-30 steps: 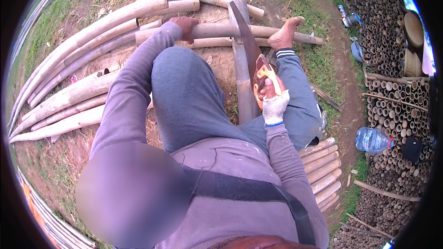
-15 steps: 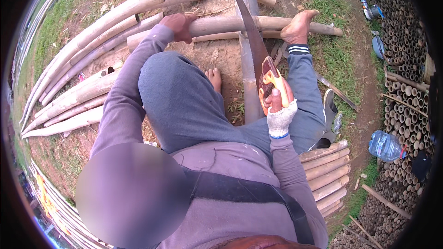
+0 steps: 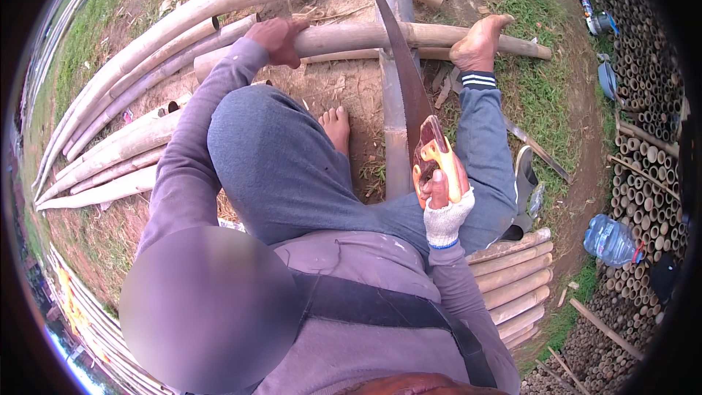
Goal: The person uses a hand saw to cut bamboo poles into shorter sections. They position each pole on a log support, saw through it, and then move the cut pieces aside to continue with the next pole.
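My right hand point(image 3: 447, 213), in a white knitted glove with bare fingers, is closed round the orange and brown handle of a hand saw point(image 3: 411, 91). The long brown blade points away from me and crosses a bamboo pole point(image 3: 340, 39), just right of a thicker supporting pole. My left hand point(image 3: 279, 41), ungloved, grips that bamboo pole to the left of the blade. My bare right foot point(image 3: 477, 45) presses on the pole right of the blade. The crossing pole rests over a thick grey bamboo support point(image 3: 395, 113) lying lengthwise on the ground.
Long bamboo poles point(image 3: 121, 80) lie at the left, with more at the far side. Several cut bamboo lengths point(image 3: 515, 281) are beside me at the right. Beyond are a large plastic bottle point(image 3: 610, 240), stacked bamboo pieces point(image 3: 647, 175) and a flat strip point(image 3: 537, 148) on the grass.
My right hand has drawn the saw back a little toward me, its blade still across the pole. My left hand and right foot keep their places on the pole.
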The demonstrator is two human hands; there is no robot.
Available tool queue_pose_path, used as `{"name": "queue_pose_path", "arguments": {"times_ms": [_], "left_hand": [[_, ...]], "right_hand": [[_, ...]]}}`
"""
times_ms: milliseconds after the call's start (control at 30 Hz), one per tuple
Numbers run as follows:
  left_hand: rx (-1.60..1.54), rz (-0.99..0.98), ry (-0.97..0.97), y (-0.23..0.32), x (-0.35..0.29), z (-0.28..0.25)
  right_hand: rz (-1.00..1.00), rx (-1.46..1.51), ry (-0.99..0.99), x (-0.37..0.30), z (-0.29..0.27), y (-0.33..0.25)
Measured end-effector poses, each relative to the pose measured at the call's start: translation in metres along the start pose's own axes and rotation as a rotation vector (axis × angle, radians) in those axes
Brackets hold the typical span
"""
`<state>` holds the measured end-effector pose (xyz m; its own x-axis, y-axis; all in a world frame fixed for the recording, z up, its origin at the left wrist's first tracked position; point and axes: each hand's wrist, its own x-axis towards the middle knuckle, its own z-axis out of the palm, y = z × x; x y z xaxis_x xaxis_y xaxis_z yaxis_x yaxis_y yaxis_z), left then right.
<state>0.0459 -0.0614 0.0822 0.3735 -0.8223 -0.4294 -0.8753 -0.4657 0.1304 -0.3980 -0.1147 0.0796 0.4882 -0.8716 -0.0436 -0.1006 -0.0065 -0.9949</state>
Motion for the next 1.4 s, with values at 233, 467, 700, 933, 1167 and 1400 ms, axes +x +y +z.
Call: {"name": "queue_pose_path", "arguments": {"times_ms": [233, 467, 700, 933, 1167, 1400], "left_hand": [[0.042, -0.008, 0.028, 0.009, 0.003, 0.001], [0.121, -0.057, 0.152, 0.017, -0.006, 0.016], [0.139, -0.076, 0.090, 0.020, -0.006, 0.010], [0.093, -0.076, 0.120, 0.009, -0.003, 0.025], [0.135, -0.043, 0.090, 0.026, 0.002, 0.009], [0.116, -0.099, 0.056, 0.012, -0.010, 0.015]], "right_hand": [[-0.115, 0.036, 0.034, 0.074, 0.050, 0.017], [-0.057, 0.216, -0.105, 0.073, 0.044, 0.014], [0.062, 0.100, -0.011, 0.074, 0.036, -0.009], [0.063, -0.068, 0.012, -0.020, -0.021, -0.025], [0.011, -0.016, 0.048, 0.115, 0.048, -0.003], [0.060, -0.068, 0.013, -0.024, -0.019, -0.010]]}}
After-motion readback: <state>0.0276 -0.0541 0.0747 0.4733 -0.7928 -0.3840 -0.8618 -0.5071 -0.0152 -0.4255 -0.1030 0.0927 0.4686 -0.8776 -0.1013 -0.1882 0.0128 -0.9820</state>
